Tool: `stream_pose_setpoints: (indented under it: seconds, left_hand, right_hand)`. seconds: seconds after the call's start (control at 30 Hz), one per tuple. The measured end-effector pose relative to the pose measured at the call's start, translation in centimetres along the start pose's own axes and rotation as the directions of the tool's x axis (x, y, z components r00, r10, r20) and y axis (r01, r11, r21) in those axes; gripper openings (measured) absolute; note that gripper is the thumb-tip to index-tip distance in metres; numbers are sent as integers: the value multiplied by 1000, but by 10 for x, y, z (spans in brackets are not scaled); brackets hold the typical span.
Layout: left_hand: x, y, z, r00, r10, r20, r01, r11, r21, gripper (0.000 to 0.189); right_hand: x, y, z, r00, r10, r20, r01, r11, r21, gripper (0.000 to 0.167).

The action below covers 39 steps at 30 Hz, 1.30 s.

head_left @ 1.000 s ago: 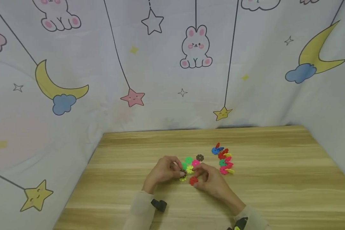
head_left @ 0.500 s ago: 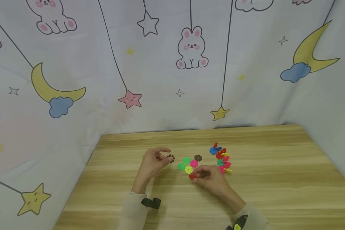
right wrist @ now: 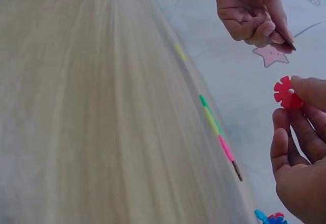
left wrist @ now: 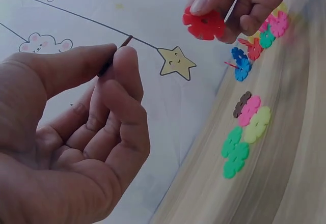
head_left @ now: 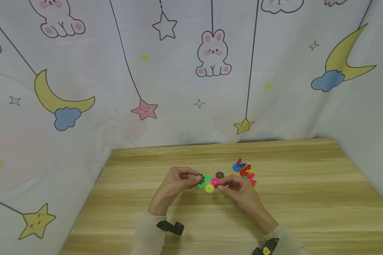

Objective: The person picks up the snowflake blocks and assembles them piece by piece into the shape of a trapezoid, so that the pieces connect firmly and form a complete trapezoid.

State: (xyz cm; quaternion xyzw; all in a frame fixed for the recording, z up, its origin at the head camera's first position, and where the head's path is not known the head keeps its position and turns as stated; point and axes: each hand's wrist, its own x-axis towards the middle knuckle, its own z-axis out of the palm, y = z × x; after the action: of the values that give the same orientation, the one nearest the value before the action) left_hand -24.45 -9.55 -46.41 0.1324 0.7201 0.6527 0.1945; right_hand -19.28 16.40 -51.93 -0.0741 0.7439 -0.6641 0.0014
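My left hand point(head_left: 175, 186) pinches a brown notched plastic disc point(head_left: 201, 179) between thumb and fingers; the left wrist view shows it nearly edge-on. To the right, my right hand point(head_left: 244, 193) holds a red notched disc point(right wrist: 285, 92) by its edge between thumb and fingers. Its flat face and centre hole show in the right wrist view. Both hands are raised above the table, with the two discs apart. Below them lie loose flat discs: two green point(left wrist: 236, 160), a yellow one point(left wrist: 257, 124), a pink one point(left wrist: 249, 111) and a brown one point(left wrist: 242, 105).
Interlocked discs stand in a row at the right, among them blue point(head_left: 237, 167) and red point(head_left: 244, 172) ones, partly behind the right hand. Another yellow disc point(right wrist: 180, 52) lies apart on the wooden table point(head_left: 131, 170). A printed white curtain point(head_left: 178, 78) hangs behind.
My left hand went left with the brown disc, where a yellow disc now lies apart, then came back right toward the other hand. My right hand lifted the red disc and shifted slightly right.
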Motion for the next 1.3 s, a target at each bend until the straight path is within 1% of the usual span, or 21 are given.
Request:
stream_pose_setpoints:
  seconds: [0.2,0.4,0.57,0.73,0.83,0.93,1.03,1.13,1.2,1.27,1.3]
  left_hand:
    - [1,1,7,999,-28,43,32,997,-72,25]
    - [3,0,14,996,-12,86,22,993,-114,28]
    - [3,-1,20,996,-19,81,29,992,-123,26]
    - [1,1,24,997,-24,78,35,991,-133,25]
    - [2,1,27,996,-20,84,31,990,-135,25]
    - [2,2,30,996,-9,90,22,989,-145,25]
    - [2,3,35,995,-6,98,22,986,-163,25]
    - [3,3,41,995,-6,100,22,986,-167,24]
    - [4,2,45,995,-9,97,25,986,-163,20]
    - [4,2,48,995,-14,95,29,986,-165,15]
    - [5,1,49,995,-14,98,30,985,-169,11]
  right_hand:
    - [-2,-7,-1,1000,-13,-24,14,999,38,21]
    - [-3,-14,-1,999,-32,-26,34,997,64,22]
    - [-5,-20,0,997,-70,-21,72,995,63,20]
    - [-6,-23,3,992,-128,-14,128,990,53,17]
    - [-7,-25,5,988,-153,-26,154,987,43,16]
    - [-8,-25,5,984,-169,-56,170,985,28,15]
    - [-8,-25,5,974,-203,-105,206,978,22,11]
    - [-7,-25,4,953,-263,-151,268,963,13,9]
    - [-7,-25,4,938,-302,-172,304,953,-15,10]
    - [-7,-25,3,930,-318,-184,317,948,-38,11]
    - [-7,-24,3,930,-317,-187,314,948,-48,11]
